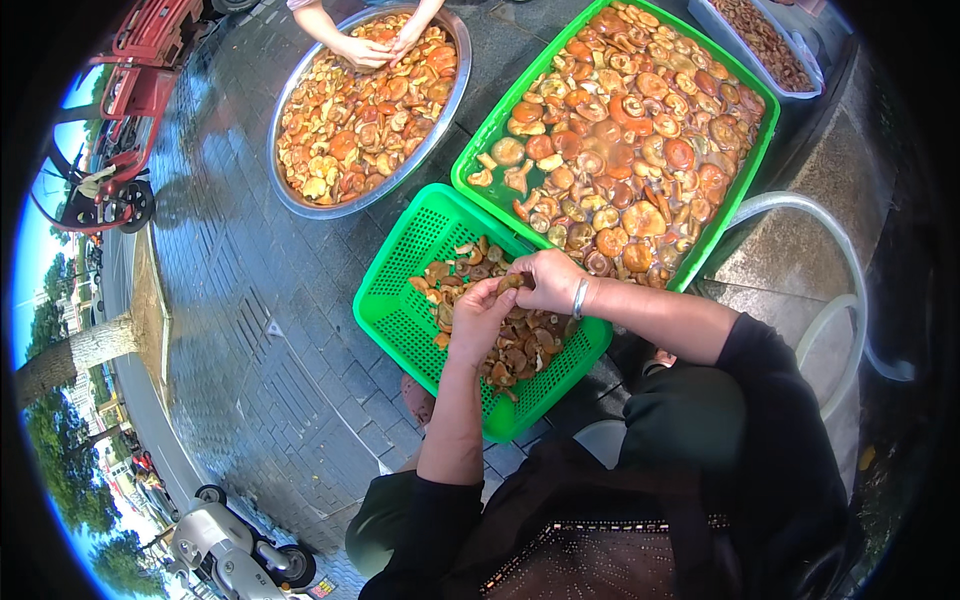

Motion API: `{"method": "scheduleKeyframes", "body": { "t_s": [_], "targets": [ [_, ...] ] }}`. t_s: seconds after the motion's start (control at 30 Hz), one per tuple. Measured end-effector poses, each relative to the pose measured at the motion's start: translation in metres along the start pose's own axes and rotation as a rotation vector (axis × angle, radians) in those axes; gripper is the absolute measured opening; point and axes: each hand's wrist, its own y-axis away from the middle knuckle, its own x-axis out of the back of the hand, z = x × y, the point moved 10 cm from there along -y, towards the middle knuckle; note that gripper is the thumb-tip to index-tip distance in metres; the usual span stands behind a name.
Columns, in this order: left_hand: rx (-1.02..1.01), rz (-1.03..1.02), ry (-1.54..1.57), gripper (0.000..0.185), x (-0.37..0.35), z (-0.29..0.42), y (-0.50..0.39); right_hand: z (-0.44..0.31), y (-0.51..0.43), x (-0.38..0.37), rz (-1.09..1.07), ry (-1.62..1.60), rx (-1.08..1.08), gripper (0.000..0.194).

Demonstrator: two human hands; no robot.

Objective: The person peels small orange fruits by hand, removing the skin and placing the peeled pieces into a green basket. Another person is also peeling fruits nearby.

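Both my hands meet above a green plastic basket [409, 225] with perforated walls, partly filled with brown mushrooms [525, 349]. My left hand [480, 315] pinches a small brownish mushroom [511, 283] between thumb and fingers. My right hand [551, 281], with a silver bangle at the wrist, has its fingertips on the same mushroom; they partly hide it. Just beyond the basket lies a green plastic tray [763, 135] holding orange-brown mushrooms [643, 219] in water.
Another person's hands [382, 51] are over mushrooms in an oval metal basin [279, 169] at the top. A pale plastic tub [806, 93] of mushrooms stands at upper right. A clear hose [855, 262] curves along the right. A parked scooter [225, 551] is at lower left.
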Motion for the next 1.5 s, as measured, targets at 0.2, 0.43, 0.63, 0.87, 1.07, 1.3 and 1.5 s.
{"method": "scheduleKeyframes", "body": {
  "t_s": [0.2,0.43,0.63,0.87,1.07,1.3,1.5],
  "targets": [
    [-0.027,0.065,-0.256,0.024,0.015,0.007,0.013,-0.004,-0.005,-0.011,-0.079,-0.273,0.056,0.018],
    [0.003,0.031,0.011,0.024,0.021,0.024,0.043,-0.013,0.001,-0.043,-0.404,-0.817,-0.098,0.023],
    [0.087,0.24,-0.244,0.039,0.058,-0.016,0.065,0.006,0.011,-0.07,-0.363,-0.034,0.025,0.052],
    [-0.256,0.261,-1.161,0.049,0.038,0.008,0.06,-0.016,0.055,0.031,-0.105,0.065,0.114,0.047],
    [-0.405,-0.081,-1.028,0.039,-0.115,0.053,-0.021,0.071,0.085,0.141,0.143,0.715,-0.335,0.057],
    [-0.091,-0.11,-1.69,0.08,-0.187,-0.011,-0.108,0.117,0.055,0.139,-0.033,0.617,-0.402,0.066],
    [-0.048,-0.173,-1.655,0.056,-0.179,0.0,-0.128,0.128,0.051,0.154,0.067,0.472,-0.373,0.056]
  ]
}}
